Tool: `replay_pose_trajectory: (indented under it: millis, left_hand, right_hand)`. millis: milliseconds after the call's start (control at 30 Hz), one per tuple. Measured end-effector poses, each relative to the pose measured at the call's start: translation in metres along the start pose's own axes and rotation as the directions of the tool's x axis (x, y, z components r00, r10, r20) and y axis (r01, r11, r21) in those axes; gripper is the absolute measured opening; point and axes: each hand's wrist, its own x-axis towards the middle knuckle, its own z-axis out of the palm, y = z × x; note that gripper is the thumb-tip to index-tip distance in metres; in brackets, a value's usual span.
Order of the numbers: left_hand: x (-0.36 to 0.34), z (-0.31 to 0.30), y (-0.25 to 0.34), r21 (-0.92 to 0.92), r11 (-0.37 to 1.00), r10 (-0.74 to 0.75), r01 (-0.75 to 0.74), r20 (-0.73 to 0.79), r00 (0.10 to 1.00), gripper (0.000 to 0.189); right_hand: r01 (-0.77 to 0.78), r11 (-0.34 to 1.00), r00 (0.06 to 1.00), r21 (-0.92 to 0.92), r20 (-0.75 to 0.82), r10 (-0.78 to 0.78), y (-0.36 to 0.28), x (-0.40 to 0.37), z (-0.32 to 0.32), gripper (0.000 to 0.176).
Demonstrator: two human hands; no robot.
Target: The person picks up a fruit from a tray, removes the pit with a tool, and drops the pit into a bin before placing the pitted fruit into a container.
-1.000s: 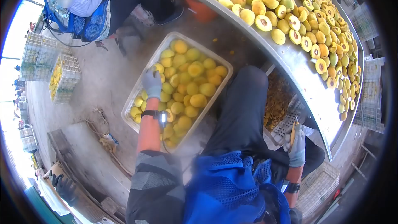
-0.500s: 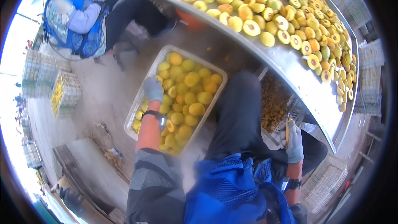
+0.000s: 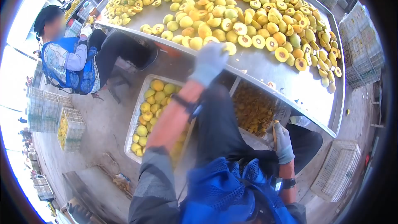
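Peaches (image 3: 232, 12), yellow and far too many to count, cover the curved stainless-steel bench (image 3: 290, 85) from 11 to 2 o'clock. Many are whole and round, and many others are halves lying cut face up with a dark hollow in the middle. One left hand (image 3: 209, 60) in a pale grey knit glove is up at the near bench edge at 12 o'clock, its fingers beside one edge peach (image 3: 229, 48); motion blur hides whether it grips the fruit. One right hand (image 3: 284, 143), gloved alike, sits at 4 o'clock over the lap, closed around one slim yellow-handled tool (image 3: 274, 129). Each wrist carries one black strap (image 3: 182, 101), two in all. On the concrete floor (image 3: 107, 112) at 9 o'clock lies one rectangular metal tray (image 3: 133, 120) filled with whole tray fruit (image 3: 155, 95), smooth and yellow to orange. Under the bench at 3 o'clock lies one heap of yellow-brown scraps (image 3: 251, 108). One co-worker (image 3: 68, 64) in a blue mesh vest (image 3: 85, 79) sits at 10 o'clock with a white-gloved hand at the bench edge. Wire-mesh crates (image 3: 72, 128) stand at 8 o'clock, one of them holding yellow fruit, and one white lattice crate (image 3: 338, 168) lies at 4 o'clock.
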Motion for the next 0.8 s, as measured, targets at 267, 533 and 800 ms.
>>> replay_pose_trajectory:
  millis: [267, 533, 800]
  left_hand:
    - [0.066, 0.114, 0.0, 0.351, 0.933, -0.158, 0.082, 0.194, 0.968, 0.035]
    - [-0.029, 0.042, 0.113, -0.815, 0.147, -0.067, 0.56, 0.557, 0.828, 0.028]
    - [-0.116, 0.022, 0.145, -0.923, -0.031, -0.121, 0.384, 0.385, 0.915, 0.025]
  right_hand:
    - [0.052, 0.996, 0.997, 0.07, -0.064, -0.047, 0.014, -0.012, -0.013, 0.051]
    - [0.228, 0.974, 0.974, 0.012, 0.009, -0.228, -0.008, -0.02, -0.012, 0.05]
    - [0.139, 0.97, 0.99, -0.197, 0.05, -0.132, -0.055, -0.03, 0.019, 0.036]
